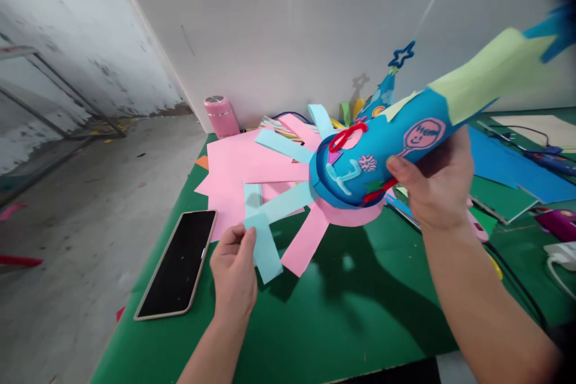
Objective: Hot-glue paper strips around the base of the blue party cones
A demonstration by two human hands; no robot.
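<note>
My right hand [443, 177] is wrapped round a blue paper tube [387, 150], which it holds tilted above the table. Pink and light blue paper strips fan out from the tube's near end, and pipe-cleaner shapes, a flower and a pink balloon cutout decorate its side. Pale green paper [486, 78] covers the tube's upper part. Between thumb and fingers, my left hand [234, 267] pinches a light blue paper strip [266, 252]. This strip overlaps the end of another one reaching out from the tube; whether the two are joined I cannot tell.
A phone [177, 264] lies near the green table's [360, 318] left edge. Pink paper sheets [229, 162] and a pink bottle [222, 117] are behind. A star-topped blue paper cone [382, 96] stands near the wall. Blue sheets [517, 162], cables and a white plug [560, 255] lie right.
</note>
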